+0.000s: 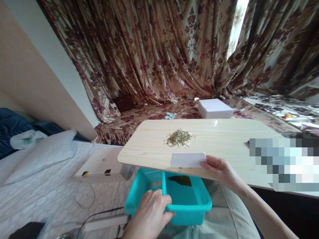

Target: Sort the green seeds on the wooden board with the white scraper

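My left hand (153, 209) is closed on the near rim of a teal two-compartment bin (190, 208), where the divider meets it. A heap of small dark green grains (181, 180) lies in the right compartment; a few pale grains show in the left one. My right hand (216, 167) pinches the right end of a white flat plastic card (186, 160) at the table's near edge. Beyond the card, a mixed pile of green and white grains (179, 137) rests on the light wood table (224, 139). A few loose grains lie on the table's edge near the card.
The bin is below the table's front edge, over my lap. A white box (215, 108) stands behind the table. At the right, a blurred-out object (281, 159) lies on the tabletop. To the left are a bed (62, 166), a white carton (99, 165) and cables.
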Demonstrator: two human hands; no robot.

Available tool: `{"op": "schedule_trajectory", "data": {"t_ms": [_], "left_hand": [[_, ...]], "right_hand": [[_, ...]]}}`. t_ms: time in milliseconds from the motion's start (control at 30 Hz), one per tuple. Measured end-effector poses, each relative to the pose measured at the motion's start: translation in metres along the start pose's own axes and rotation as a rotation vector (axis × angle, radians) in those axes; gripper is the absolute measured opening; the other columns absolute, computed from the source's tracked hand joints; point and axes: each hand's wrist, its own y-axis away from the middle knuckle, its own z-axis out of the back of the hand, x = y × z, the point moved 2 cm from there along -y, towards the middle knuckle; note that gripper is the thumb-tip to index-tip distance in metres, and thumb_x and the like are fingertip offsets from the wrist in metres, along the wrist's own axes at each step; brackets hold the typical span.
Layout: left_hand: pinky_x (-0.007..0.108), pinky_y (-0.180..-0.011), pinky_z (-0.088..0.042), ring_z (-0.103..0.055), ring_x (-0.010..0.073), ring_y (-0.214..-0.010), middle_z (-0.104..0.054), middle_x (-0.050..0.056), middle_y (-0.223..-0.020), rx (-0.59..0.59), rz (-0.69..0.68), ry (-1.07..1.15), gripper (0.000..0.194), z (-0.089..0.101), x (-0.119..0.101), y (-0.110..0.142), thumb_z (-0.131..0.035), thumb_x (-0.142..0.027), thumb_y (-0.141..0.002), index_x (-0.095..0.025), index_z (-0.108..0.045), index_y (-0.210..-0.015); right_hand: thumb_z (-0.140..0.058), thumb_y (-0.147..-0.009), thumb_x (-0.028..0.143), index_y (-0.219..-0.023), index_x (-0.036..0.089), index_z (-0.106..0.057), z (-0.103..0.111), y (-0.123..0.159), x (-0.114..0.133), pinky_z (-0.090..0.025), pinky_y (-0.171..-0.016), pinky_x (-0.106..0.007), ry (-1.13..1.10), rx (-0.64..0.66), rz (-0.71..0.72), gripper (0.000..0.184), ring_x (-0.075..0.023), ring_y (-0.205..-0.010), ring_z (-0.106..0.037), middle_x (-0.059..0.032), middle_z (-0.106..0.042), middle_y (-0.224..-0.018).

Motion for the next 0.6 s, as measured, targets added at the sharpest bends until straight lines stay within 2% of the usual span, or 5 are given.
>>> {"op": "schedule_trajectory", "data": {"t_ms": [133, 233, 367, 467, 600], "left_hand": [[0.031, -0.082, -0.035, -0.054, 0.0209, -0.095, -0.061, 0.000, -0.093, 0.011, 0.004, -0.005, 0.010, 0.001, 0.000, 0.001, -0.060, -0.035, -0.080, -0.026, -0.064, -0.084], [0.031, -0.083, -0.036, -0.054, 0.0211, -0.096, -0.061, 0.000, -0.094, 0.027, 0.016, -0.018, 0.011, 0.003, -0.002, 0.002, -0.059, -0.034, -0.081, -0.026, -0.064, -0.085], [0.034, -0.086, -0.036, -0.053, 0.0234, -0.097, -0.060, 0.003, -0.095, 0.079, 0.010, -0.057, 0.014, 0.008, -0.018, 0.003, -0.056, -0.033, -0.082, -0.023, -0.065, -0.086], [0.036, -0.092, -0.035, -0.051, 0.0263, -0.102, -0.059, 0.007, -0.101, 0.178, -0.018, -0.086, 0.016, 0.012, -0.039, 0.002, -0.054, -0.031, -0.084, -0.021, -0.066, -0.091], [0.039, -0.097, -0.033, -0.051, 0.0277, -0.104, -0.059, 0.009, -0.101, 0.229, -0.090, -0.154, 0.021, 0.010, -0.062, -0.003, -0.053, -0.031, -0.086, -0.019, -0.066, -0.096]], "right_hand": [[-0.062, -0.074, 0.049, -0.079, 0.018, -0.073, -0.008, 0.015, 0.008, -0.054, -0.068, -0.032, -0.047, 0.054, -0.027, 0.033, -0.0216, -0.072, -0.063, -0.0036, -0.072, -0.076], [-0.064, -0.074, 0.048, -0.081, 0.018, -0.074, -0.003, 0.018, 0.009, -0.055, -0.070, -0.032, -0.011, 0.012, -0.018, 0.032, -0.0230, -0.076, -0.065, -0.0045, -0.073, -0.079], [-0.070, -0.067, 0.051, -0.086, 0.020, -0.075, 0.023, 0.008, -0.003, -0.055, -0.070, -0.032, -0.017, -0.223, 0.026, 0.037, -0.0248, -0.078, -0.067, -0.0068, -0.074, -0.081], [-0.074, -0.060, 0.052, -0.082, 0.021, -0.074, 0.044, -0.004, -0.013, -0.056, -0.067, -0.033, -0.069, -0.423, 0.038, 0.038, -0.0238, -0.073, -0.068, -0.0064, -0.075, -0.079], [-0.074, -0.061, 0.047, -0.077, 0.023, -0.072, 0.058, -0.017, -0.013, -0.056, -0.067, -0.033, -0.033, -0.488, 0.022, 0.029, -0.0233, -0.073, -0.068, -0.0053, -0.075, -0.079]]}}
